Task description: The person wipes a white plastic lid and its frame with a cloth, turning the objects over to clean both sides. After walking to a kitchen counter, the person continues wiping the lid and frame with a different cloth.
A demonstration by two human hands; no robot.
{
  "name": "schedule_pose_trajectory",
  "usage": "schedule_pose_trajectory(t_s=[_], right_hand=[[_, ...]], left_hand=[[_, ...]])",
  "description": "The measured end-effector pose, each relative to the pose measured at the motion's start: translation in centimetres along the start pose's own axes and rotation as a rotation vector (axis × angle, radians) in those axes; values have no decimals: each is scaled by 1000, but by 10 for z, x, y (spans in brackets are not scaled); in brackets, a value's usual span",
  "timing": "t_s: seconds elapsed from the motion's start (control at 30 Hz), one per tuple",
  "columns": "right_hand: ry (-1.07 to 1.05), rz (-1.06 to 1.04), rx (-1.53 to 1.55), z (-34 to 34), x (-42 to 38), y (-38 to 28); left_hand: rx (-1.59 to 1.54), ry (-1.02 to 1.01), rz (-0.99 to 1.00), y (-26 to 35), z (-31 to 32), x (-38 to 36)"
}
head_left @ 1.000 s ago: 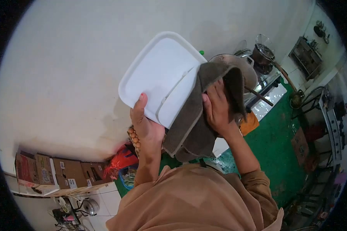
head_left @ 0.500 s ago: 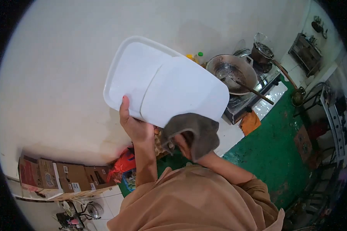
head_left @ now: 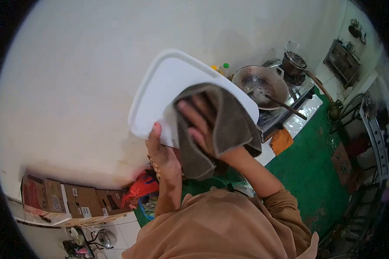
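Your left hand (head_left: 165, 157) is closed on the white tray (head_left: 157, 88), thumb on its face by the lower left corner, other fingers mostly hidden. Tray is held up tilted, in front of the wall (head_left: 82, 86), right end overlapping the stove (head_left: 274, 123) in view. Your right hand (head_left: 202, 125) is in the folds of the dark cloth (head_left: 234, 118), over the tray's lower right part; fingers look apart but blurred, can't tell if they grip the cloth or just press it. Cloth hangs past the tray's lower edge.

Wok (head_left: 251, 77) on the stove, spoon handle (head_left: 285, 105) sticking out over the stove's front edge. Stove stands on the white counter (head_left: 306, 111); orange rag (head_left: 282, 141) at the counter's front edge, above green floor (head_left: 311, 172). Green-capped bottle (head_left: 225, 66) just behind the tray's upper right edge. Cardboard boxes (head_left: 78, 200) lower left, red bag (head_left: 141, 186) near them.
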State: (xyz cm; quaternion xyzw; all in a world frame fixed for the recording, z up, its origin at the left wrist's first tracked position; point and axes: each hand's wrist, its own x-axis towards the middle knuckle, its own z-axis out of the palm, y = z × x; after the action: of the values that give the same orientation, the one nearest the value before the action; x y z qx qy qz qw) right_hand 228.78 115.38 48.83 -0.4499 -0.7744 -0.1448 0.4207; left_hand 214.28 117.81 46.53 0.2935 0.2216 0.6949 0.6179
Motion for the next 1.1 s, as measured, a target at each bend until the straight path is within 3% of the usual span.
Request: schedule_pose_trajectory(t_s=[0.03,0.13,0.23,0.3,0.37,0.43,0.53,0.6,0.77,0.9,1.1], right_hand=[[0,-8,2,1,2,7],[37,205,163,-4,1,13],[-68,135,399,17,-21,1],[-45,68,393,23,-43,-12],[-16,-4,381,24,-48,-8],[-313,7,89,9,-35,5],[12,105,-41,-8,-7,25],[37,141,-31,-8,-4,29],[166,205,170,-2,4,25],[138,201,225,-4,5,24],[91,123,245,-2,5,15]], left_hand=[[92,42,102,-1,8,-3],[42,23,100,-8,10,-4],[63,-28,74,-10,4,-1],[13,-72,-84,-14,-10,4],[113,-30,-110,-14,-9,4],[282,-25,70,-21,-7,5],[354,-25,80,-25,-12,-3],[389,-85,188,-34,-17,-3],[446,-145,187,-35,-22,1],[530,-157,314,-30,-13,-5],[569,-151,309,-18,2,-9]])
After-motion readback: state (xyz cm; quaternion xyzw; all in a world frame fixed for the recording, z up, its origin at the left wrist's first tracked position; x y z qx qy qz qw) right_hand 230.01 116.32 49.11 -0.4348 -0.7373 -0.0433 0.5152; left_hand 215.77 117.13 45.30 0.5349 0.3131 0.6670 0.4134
